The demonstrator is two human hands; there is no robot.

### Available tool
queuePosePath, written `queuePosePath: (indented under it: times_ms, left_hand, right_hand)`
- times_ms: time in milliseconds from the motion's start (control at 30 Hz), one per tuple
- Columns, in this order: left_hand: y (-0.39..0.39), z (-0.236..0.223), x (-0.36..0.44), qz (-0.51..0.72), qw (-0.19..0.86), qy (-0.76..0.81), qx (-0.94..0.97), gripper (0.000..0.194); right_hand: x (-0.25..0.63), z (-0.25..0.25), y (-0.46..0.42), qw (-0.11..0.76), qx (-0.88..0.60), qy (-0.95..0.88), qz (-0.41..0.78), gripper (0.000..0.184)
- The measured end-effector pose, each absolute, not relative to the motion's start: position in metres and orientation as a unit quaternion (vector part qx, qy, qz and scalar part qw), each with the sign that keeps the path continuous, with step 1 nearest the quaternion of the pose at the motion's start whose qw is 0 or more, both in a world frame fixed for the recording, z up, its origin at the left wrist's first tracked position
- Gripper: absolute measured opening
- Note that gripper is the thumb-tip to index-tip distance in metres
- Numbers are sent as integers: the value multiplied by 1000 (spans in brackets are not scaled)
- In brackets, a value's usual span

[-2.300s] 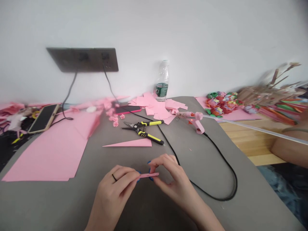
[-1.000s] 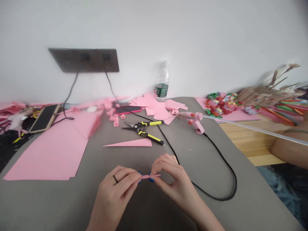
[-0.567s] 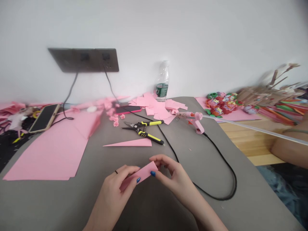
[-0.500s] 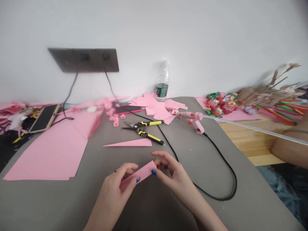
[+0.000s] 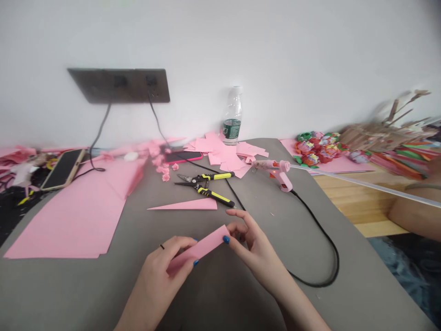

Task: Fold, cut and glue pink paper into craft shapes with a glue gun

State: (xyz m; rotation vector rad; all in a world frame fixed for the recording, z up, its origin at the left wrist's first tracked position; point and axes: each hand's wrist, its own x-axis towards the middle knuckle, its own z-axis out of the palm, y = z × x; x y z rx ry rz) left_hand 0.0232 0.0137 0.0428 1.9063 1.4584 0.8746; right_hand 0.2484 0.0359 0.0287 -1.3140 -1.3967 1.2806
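From the head-worn view, a clear plastic bottle (image 5: 231, 115) with a dark green label stands upright at the far edge of a grey mat (image 5: 292, 266), against the white wall; what it holds is hard to tell. A rectangular strip of pink paper (image 5: 198, 248), smooth and matte, lies slanted between the hands, above the mat's near part. The left hand (image 5: 156, 276), wearing a thin black ring, grips its lower end between thumb and fingers. The right hand (image 5: 255, 248) is half open, its blue-nailed thumb touching the strip's upper end. Ahead lie a long pink paper triangle (image 5: 182, 205) and shears (image 5: 210, 187) with yellow-and-black handles. To the right sits a pink glue gun (image 5: 280, 172) with a black cord (image 5: 320, 243) curving across the mat. Large pink paper sheets (image 5: 69, 216) spread to the left.
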Motion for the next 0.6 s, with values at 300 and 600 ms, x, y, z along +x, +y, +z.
queuePosePath:
  times_ms: [300, 600]
  left_hand:
    - [13, 44, 21, 359, 281, 510, 730, 15]
    - [13, 48, 17, 405, 207, 448, 769, 14]
  right_hand:
    - [244, 32, 35, 411, -486, -541, 550, 46]
    - [247, 40, 34, 385, -484, -576, 535, 3]
